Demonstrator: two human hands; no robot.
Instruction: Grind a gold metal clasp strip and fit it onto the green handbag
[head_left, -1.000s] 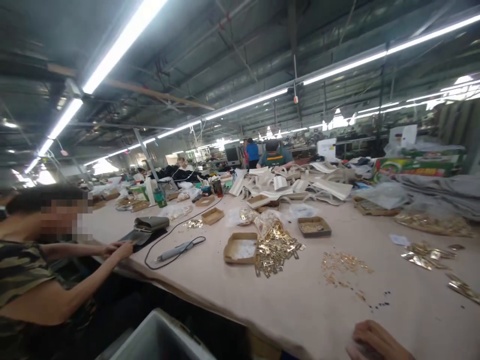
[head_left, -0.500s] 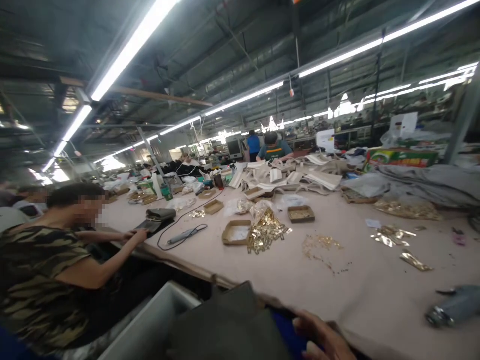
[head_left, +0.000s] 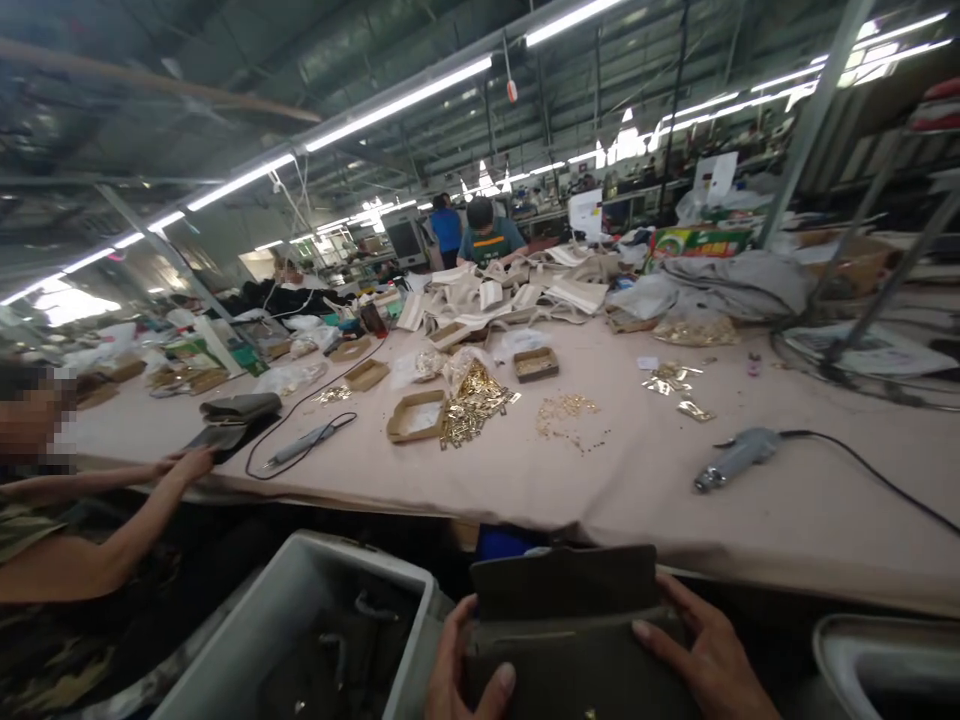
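Observation:
A dark grey-green flap bag (head_left: 570, 670) is between my hands at the bottom of the view, its flap (head_left: 566, 583) raised towards the table edge. My left hand (head_left: 466, 672) grips its left side, thumb on the front. On the right side, my right hand (head_left: 705, 648) holds it with the thumb over the front and the fingers behind. The lower part of the bag is cut off by the frame. Left of it stands a pale grey plastic bin (head_left: 431, 610) with dark pieces and metal fittings inside.
On the table (head_left: 465, 490) lie a grey electric screwdriver (head_left: 739, 460), gold metal plates (head_left: 480, 405), small gold parts (head_left: 566, 412) and a cardboard tray (head_left: 416, 418). A co-worker's arm (head_left: 127, 530) reaches onto the table at left. A metal-rimmed object (head_left: 829, 640) stands at lower right.
The view has swung right and down. The bag, earlier near the bin, is now in front of me. My left hand has come into view, and my right hand now grips the bag.

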